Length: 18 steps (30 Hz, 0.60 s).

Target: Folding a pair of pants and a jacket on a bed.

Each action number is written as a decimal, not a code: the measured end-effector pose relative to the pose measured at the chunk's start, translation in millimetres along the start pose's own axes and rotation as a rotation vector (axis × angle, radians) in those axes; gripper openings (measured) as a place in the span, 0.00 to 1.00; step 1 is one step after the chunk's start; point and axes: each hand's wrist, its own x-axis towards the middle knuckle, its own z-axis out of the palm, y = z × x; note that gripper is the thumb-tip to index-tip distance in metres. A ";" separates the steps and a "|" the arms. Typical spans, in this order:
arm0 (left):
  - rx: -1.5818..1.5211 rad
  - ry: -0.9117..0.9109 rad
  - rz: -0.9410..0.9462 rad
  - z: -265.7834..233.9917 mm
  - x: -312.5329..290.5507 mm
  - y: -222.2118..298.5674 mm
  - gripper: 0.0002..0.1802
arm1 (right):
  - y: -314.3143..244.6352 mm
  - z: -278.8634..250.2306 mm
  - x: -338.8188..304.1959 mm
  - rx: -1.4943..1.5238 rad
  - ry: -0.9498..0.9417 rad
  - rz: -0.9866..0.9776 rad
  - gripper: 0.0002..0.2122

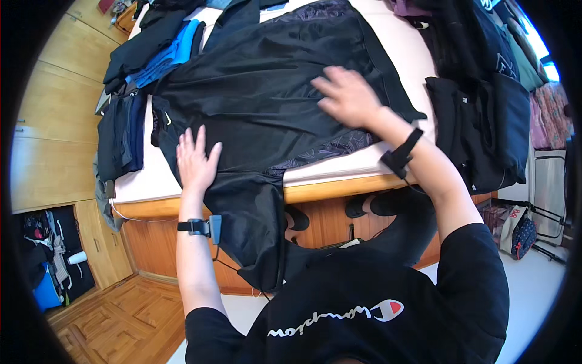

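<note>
A black long-sleeved top (260, 103) lies spread over the white bed, its shiny fabric lightly creased. Dark patterned panels show along its near and far edges, and a small pale mark sits by its left end. One sleeve (248, 224) hangs over the bed's near edge; another stretches away at the far side. My left hand (197, 164) rests flat on the top near that hanging sleeve, fingers spread. Farther right, my right hand (348, 100) is over the body of the top, fingers apart and slightly blurred; whether it touches the cloth I cannot tell.
Folded dark and blue clothes (160, 57) are stacked on the bed's left side, with more folded dark garments (121, 136) nearer. Black folded clothes (479, 130) line the right side. The bed's wooden edge (339, 187) runs before me. Wooden cabinets (57, 121) stand left.
</note>
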 end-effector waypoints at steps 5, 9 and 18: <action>-0.080 0.240 -0.163 7.3 -53.8 -48.8 0.33 | 112.3 -29.1 -88.4 -0.306 -0.249 0.711 0.25; -0.118 0.587 -0.352 22.8 -114.7 -32.0 0.33 | 92.7 -64.0 -116.0 0.064 -0.058 1.016 0.24; -1.114 0.314 -0.530 38.7 -108.2 -7.2 0.13 | 77.7 -55.4 -134.6 0.368 0.096 0.966 0.13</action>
